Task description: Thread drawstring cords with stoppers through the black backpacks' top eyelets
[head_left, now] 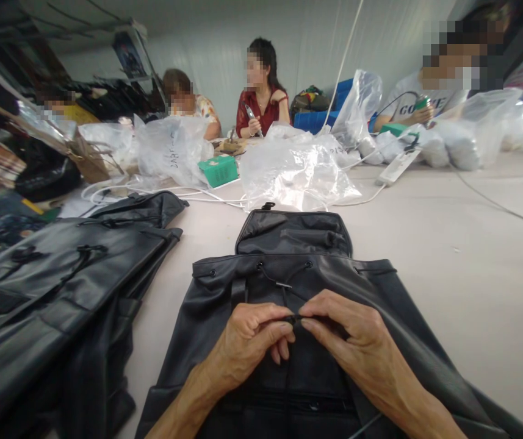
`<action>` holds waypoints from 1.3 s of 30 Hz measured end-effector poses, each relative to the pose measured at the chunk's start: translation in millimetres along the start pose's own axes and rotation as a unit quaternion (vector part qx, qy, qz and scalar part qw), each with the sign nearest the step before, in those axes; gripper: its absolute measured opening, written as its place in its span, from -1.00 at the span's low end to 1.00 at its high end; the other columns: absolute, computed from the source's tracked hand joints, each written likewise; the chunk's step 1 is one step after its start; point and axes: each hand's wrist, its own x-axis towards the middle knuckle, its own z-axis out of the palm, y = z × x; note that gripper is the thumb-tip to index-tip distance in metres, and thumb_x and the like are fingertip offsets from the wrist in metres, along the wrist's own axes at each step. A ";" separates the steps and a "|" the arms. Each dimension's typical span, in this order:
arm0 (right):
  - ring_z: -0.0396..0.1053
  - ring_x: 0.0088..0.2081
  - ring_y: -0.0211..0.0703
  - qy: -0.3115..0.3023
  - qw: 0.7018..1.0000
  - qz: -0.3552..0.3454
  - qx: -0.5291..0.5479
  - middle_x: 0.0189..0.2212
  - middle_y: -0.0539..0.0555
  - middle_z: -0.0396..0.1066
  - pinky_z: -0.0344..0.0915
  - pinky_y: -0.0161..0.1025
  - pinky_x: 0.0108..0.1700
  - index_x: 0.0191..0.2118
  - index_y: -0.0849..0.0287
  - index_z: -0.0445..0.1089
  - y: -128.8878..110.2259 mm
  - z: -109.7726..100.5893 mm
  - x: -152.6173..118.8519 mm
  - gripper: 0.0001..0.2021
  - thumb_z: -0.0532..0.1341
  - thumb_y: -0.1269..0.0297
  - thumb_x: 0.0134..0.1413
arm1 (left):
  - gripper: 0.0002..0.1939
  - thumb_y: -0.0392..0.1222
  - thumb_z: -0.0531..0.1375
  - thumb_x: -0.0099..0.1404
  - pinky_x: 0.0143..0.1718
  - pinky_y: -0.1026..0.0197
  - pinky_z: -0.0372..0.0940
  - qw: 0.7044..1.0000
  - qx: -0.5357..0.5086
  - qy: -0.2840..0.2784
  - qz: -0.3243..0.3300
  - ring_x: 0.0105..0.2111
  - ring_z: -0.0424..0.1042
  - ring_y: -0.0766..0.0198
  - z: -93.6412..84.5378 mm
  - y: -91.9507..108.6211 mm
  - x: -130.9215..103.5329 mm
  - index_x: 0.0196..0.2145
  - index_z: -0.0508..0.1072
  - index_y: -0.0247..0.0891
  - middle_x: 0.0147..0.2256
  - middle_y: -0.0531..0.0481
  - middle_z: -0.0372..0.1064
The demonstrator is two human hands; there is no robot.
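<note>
A black drawstring backpack (224, 366) lies in front of me with its top flap (293, 235) folded back, away from me. Its cord (269, 276) runs through eyelets along the mouth and a small metal-looking cord stopper (284, 285). Above the front panel, my left hand (254, 332) pinches a small black piece, apparently the drawstring's end, between thumb and fingers. From the other side my right hand (353, 329) pinches the same piece, its fingertips almost touching the left ones. Most of that piece is hidden by the fingers.
More black backpacks (60, 280) are piled on the left of the table (485, 244). Clear plastic bags (298, 171), a green box (218, 171), white cables and a power strip (398, 167) lie across the far side. Several people sit beyond, one holding a tool (251, 114).
</note>
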 end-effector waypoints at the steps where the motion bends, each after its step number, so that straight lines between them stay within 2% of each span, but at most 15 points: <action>1: 0.36 -0.42 -0.27 0.000 1.000 -0.006 -0.005 -0.44 0.02 0.39 0.28 -0.36 -0.39 -0.31 0.17 0.41 0.3 0.4 -0.1 -0.91 0.17 0.45 0.14 | -0.71 -0.14 0.10 0.35 -0.55 0.41 0.30 1.000 0.002 -0.001 -0.001 -0.62 0.36 0.41 -0.6 -0.4 0.2 -0.37 0.47 -0.41 -0.55 -0.01 0.36; 8: 0.34 -0.40 -0.31 -0.011 0.996 -0.056 -0.064 -0.42 0.01 0.37 0.26 -0.39 -0.36 -0.30 0.20 0.39 0.2 1.3 -1.2 -0.90 0.15 0.48 0.17 | -0.74 -0.16 0.08 0.36 -0.55 0.40 0.29 0.999 0.050 -0.005 0.014 -0.61 0.34 0.42 -1.5 -4.9 0.0 -0.31 0.48 -0.40 -0.52 0.01 0.34; 14: 0.29 -0.36 -0.23 -0.082 0.977 -0.088 -0.175 -0.38 0.05 0.32 0.23 -0.28 -0.35 -0.30 0.21 0.34 7.3 8.3 -10.3 -0.81 0.01 0.50 0.26 | -0.76 -0.22 0.06 0.38 -0.48 0.38 0.27 0.981 0.182 -0.004 0.068 -0.56 0.32 0.42 -0.3 -10.8 0.6 -0.13 0.47 -0.34 -0.49 0.04 0.30; 17: 0.28 -0.35 -0.22 -0.097 0.976 -0.087 -0.176 -0.37 0.05 0.31 0.23 -0.27 -0.33 -0.30 0.22 0.33 6.6 8.3 -11.9 -0.80 -0.01 0.50 0.27 | -0.72 -0.19 0.04 0.39 -0.45 0.36 0.27 0.971 0.225 -0.007 0.082 -0.52 0.32 0.39 -0.9 -10.8 0.5 -0.03 0.44 -0.30 -0.47 0.03 0.30; 23: 0.30 -0.38 -0.28 -0.065 0.990 -0.055 -0.114 -0.39 0.03 0.33 0.21 -0.31 -0.33 -0.31 0.20 0.33 1.4 5.6 -10.9 -0.84 0.05 0.48 0.26 | -0.73 -0.24 0.05 0.38 -0.43 0.36 0.27 0.979 0.189 -0.020 0.072 -0.54 0.32 0.42 0.0 -6.4 -1.8 -0.04 0.45 -0.30 -0.48 0.06 0.28; 30: 0.31 -0.40 -0.26 -0.053 0.990 -0.065 -0.111 -0.41 0.05 0.34 0.21 -0.31 -0.34 -0.32 0.22 0.33 1.0 9.3 -10.2 -0.84 0.05 0.48 0.24 | -0.73 -0.23 0.04 0.39 -0.42 0.36 0.24 0.975 0.204 -0.027 0.086 -0.53 0.29 0.42 -0.4 -4.2 -2.4 -0.06 0.46 -0.31 -0.50 0.07 0.25; 35: 0.33 -0.41 -0.26 -0.040 0.995 -0.042 -0.084 -0.43 0.04 0.35 0.23 -0.32 -0.35 -0.33 0.23 0.35 1.8 8.4 -8.2 -0.89 0.11 0.49 0.19 | -0.70 -0.26 0.08 0.36 -0.48 0.39 0.24 0.990 0.134 -0.015 0.044 -0.57 0.30 0.43 1.0 -6.9 -0.9 0.02 0.40 -0.24 -0.51 0.11 0.27; 39: 0.35 -0.39 -0.25 -0.038 0.997 -0.023 -0.055 -0.42 0.04 0.37 0.23 -0.33 -0.33 -0.33 0.24 0.37 4.9 8.0 -7.0 -0.91 0.15 0.51 0.15 | -0.71 -0.27 0.10 0.33 -0.48 0.38 0.21 0.991 0.131 -0.005 0.029 -0.55 0.30 0.42 1.7 -5.4 -0.7 0.01 0.36 -0.22 -0.52 0.14 0.26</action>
